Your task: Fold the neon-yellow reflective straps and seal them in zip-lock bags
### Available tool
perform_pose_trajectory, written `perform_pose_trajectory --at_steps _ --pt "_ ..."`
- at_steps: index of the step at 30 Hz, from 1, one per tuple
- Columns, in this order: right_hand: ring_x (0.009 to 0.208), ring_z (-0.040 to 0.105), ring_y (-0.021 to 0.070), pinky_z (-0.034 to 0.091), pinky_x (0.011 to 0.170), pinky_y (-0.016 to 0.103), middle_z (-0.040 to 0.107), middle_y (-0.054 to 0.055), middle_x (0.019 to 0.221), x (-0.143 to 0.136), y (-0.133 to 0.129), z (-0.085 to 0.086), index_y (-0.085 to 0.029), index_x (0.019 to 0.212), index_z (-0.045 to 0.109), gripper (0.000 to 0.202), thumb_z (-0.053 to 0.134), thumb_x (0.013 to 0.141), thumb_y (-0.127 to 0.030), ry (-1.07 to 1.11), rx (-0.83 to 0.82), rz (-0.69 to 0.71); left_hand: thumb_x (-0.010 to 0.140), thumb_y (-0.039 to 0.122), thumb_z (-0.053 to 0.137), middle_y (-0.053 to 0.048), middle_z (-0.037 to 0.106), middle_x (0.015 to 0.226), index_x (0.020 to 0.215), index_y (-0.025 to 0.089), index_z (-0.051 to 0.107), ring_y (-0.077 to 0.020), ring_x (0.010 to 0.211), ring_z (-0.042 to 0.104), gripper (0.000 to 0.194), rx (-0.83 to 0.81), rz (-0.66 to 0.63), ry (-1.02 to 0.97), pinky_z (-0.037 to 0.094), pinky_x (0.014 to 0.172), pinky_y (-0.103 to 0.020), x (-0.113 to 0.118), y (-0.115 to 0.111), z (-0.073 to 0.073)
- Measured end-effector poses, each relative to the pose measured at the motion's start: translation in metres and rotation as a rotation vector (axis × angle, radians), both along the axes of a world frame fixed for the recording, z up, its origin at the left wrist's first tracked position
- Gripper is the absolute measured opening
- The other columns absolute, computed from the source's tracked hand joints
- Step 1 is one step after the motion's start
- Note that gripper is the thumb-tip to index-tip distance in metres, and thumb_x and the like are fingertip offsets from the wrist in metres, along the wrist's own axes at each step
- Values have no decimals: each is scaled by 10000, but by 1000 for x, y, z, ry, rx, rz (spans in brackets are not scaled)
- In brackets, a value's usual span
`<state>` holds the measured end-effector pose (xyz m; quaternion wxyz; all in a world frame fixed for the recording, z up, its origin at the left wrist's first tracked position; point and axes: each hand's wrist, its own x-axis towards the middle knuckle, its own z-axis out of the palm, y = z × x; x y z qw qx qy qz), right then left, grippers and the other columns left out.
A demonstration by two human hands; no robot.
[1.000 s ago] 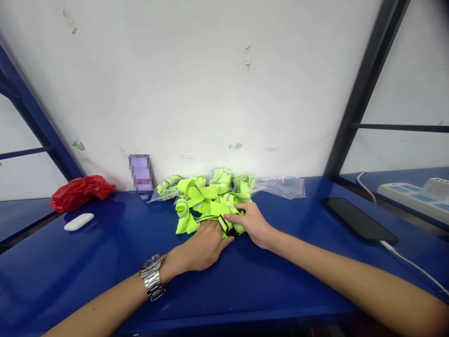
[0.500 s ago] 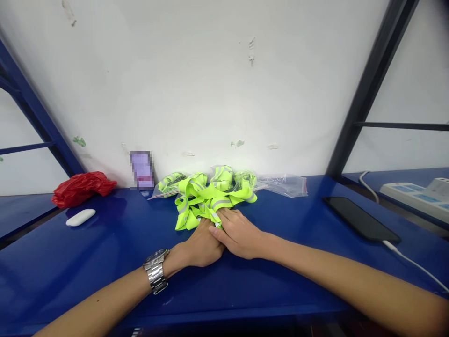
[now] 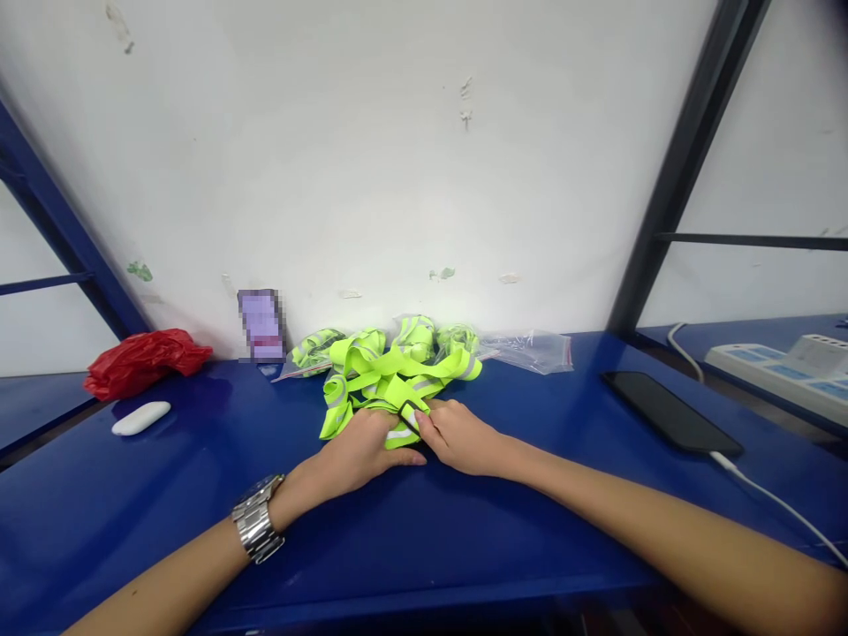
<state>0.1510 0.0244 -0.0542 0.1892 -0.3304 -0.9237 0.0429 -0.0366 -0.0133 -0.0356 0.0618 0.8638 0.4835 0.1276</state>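
A heap of neon-yellow reflective straps (image 3: 371, 375) with grey stripes lies at the middle of the blue table. At its near edge, my right hand (image 3: 464, 439) pinches a strap beside a black buckle (image 3: 409, 417), thumb on top. My left hand (image 3: 358, 449) has its fingers curled into the same reflective strap, partly hidden by it, while the thumb stretches out toward my right hand. Behind the heap, more yellow straps (image 3: 416, 337) sit in clear plastic bags against the wall.
An open clear bag (image 3: 533, 351) lies right of the bundles. A red plastic bag (image 3: 146, 360), a white case (image 3: 141, 418) and a propped phone (image 3: 262, 322) are on the left. At right are a black phone (image 3: 669, 411) on a cable and a power strip (image 3: 782, 375).
My hands, overlapped before, have drawn apart a little, the left moving left. A strap with a black buckle now shows between them. The view has shifted slightly.
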Motion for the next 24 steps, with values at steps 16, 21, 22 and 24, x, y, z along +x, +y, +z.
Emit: perform_pose_trajectory --at_steps 16,21,22,24 --pt "587 501 107 360 573 226 586 -7 643 4 13 4 -139 603 578 342 502 881 -323 299 -314 96 992 379 342 -193 409 1450 1437 114 244 -290 1369 362 527 324 -222 259 331 1120 -450 -7 -3 -7" --pt "1022 626 247 494 847 335 662 78 1142 28 10 12 -156 1257 557 514 589 842 -458 448 -321 219 992 371 336 -159 556 1299 1315 141 400 -272 1266 497 402 222 -186 189 414 1055 -426 -11 -12 -5" --pt "1091 602 272 484 899 369 628 102 1220 34 9 12 -158 1331 492 632 642 802 -470 409 -253 224 992 363 337 -153 568 1278 1298 145 416 -268 1264 500 383 206 -187 176 415 1055 -425 -13 -13 -4" --pt "1135 588 286 471 948 401 590 133 1283 43 7 9 -163 1384 428 702 666 795 -460 309 -145 246 992 351 338 -149 569 1272 1292 147 418 -267 1273 490 371 177 -183 149 410 1062 -430 -15 -14 -2"
